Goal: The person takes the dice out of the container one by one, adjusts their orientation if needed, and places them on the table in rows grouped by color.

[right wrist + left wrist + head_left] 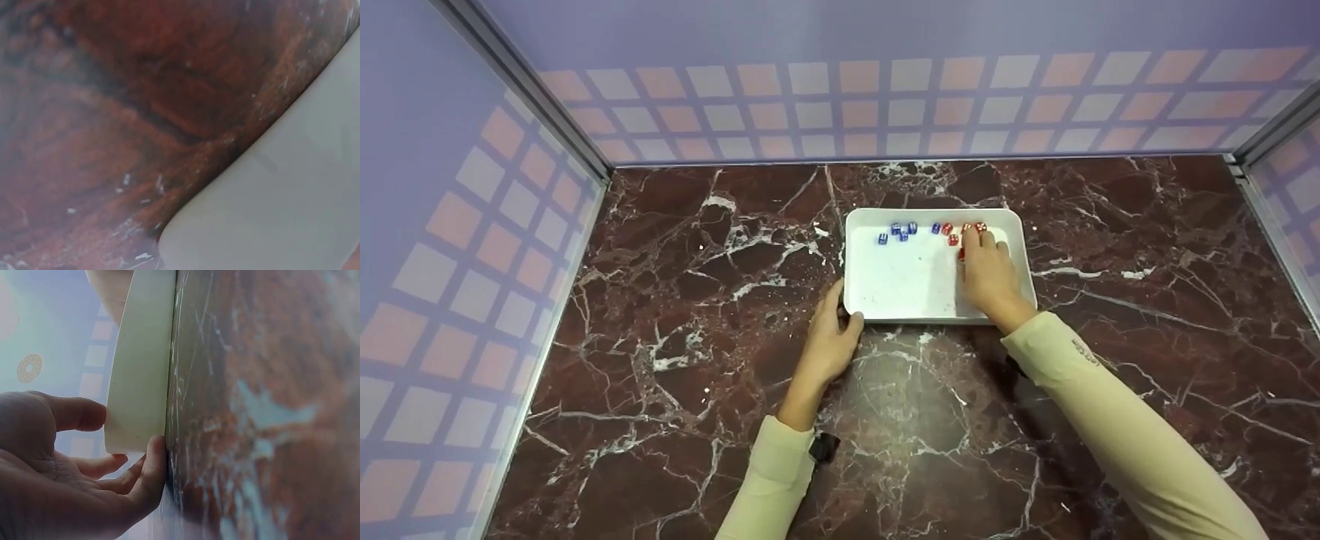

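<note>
A shallow white tray (915, 289) lies on the marbled tabletop with small dice along its far side. Several blue dice (904, 235) sit at the far left, one of them beside the red dice (953, 240) further right. My left hand (832, 341) grips the tray's near left corner, thumb on the near side and fingers along the left wall. In the left wrist view, the thumb (84, 414) meets the tray's rim. My right hand (994, 274) reaches down into the tray's right part, fingertips at the red dice. Red shows beside its fingers; whether they pinch a die, I cannot tell.
Dark red marbled tabletop (697, 300) surrounds the tray. Behind it stands a lilac wall (885, 30) with pink and white checks, and another such panel (427, 247) stands at the left. A black strap piece (824, 448) shows at the left wrist.
</note>
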`<action>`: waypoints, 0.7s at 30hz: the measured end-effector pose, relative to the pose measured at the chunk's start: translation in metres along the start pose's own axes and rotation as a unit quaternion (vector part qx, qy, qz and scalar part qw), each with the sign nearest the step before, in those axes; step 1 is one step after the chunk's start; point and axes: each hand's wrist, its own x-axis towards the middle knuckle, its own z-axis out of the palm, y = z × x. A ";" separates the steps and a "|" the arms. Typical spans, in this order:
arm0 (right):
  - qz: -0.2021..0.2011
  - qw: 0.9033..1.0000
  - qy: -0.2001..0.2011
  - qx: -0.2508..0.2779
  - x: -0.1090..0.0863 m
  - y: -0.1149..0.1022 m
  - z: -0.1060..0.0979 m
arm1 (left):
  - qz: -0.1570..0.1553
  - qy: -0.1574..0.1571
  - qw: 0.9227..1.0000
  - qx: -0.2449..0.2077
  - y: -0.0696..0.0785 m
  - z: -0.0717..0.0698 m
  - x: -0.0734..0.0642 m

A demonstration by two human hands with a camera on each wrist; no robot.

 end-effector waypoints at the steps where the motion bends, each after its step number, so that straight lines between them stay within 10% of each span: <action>1: -0.005 1.000 0.004 -0.001 -0.001 0.001 -0.001 | 0.001 0.000 1.000 -0.002 0.000 0.000 0.000; 21: -0.020 0.999 -0.026 0.020 -0.005 0.003 -0.013 | 0.007 -0.009 1.000 -0.006 0.000 -0.005 0.002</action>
